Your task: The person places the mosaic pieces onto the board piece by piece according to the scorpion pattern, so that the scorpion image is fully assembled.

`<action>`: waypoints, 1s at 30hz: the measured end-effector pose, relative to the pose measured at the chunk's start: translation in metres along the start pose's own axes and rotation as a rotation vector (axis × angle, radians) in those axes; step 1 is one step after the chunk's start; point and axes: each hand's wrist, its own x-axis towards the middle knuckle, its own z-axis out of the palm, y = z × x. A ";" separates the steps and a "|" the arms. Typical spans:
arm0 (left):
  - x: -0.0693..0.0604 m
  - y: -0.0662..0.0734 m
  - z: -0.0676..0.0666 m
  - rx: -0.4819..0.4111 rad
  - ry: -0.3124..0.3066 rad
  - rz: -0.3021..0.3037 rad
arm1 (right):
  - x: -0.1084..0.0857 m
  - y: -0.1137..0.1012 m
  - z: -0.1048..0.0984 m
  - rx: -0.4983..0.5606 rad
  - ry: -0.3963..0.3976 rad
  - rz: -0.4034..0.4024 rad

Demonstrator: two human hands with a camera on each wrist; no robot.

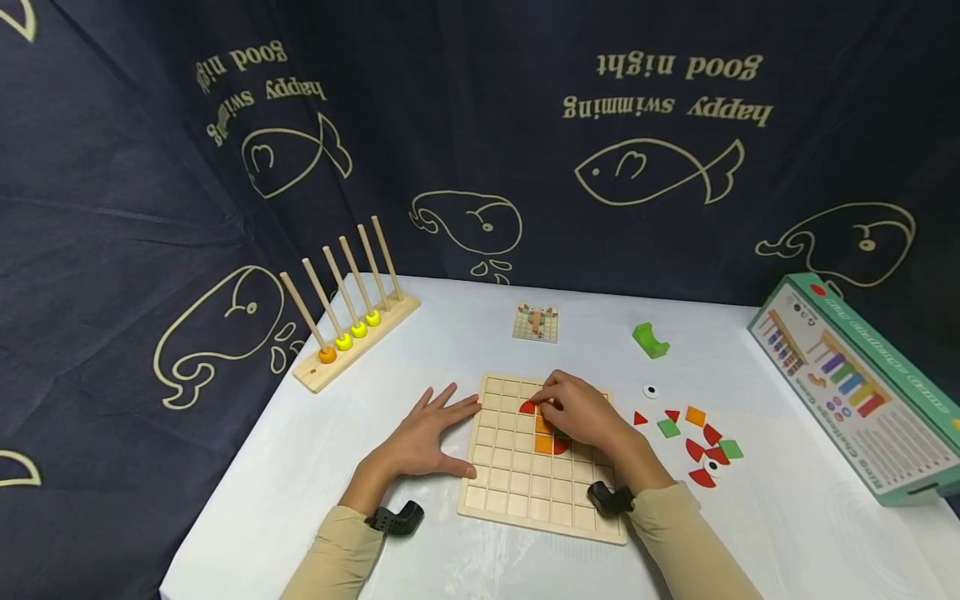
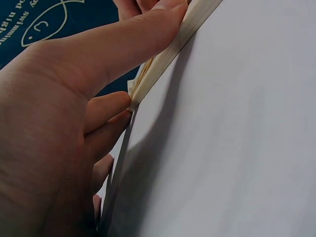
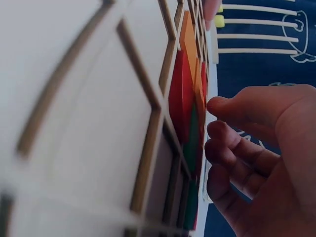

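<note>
Wooden board (image 1: 517,483) — left hand (image 1: 417,437) spread against its edge; right hand (image 1: 581,411) loosely bent, unclenched, over tiles (image 1: 543,444).

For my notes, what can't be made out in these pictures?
Head: cells of the grid board under the right hand, which covers them.
Head: fine details of the picture card, too small.
Left wrist: the grid board's upper end, cut off by the top edge.
Right wrist: the grid board's closest cells, blurred.

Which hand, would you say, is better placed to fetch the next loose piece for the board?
Probably the right hand: the loose pieces lie on its side of the board, while the left hand touches the opposite edge.
</note>
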 end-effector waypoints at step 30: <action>0.000 0.000 0.001 -0.005 0.009 0.015 | -0.071 0.037 -0.039 -0.047 0.061 0.168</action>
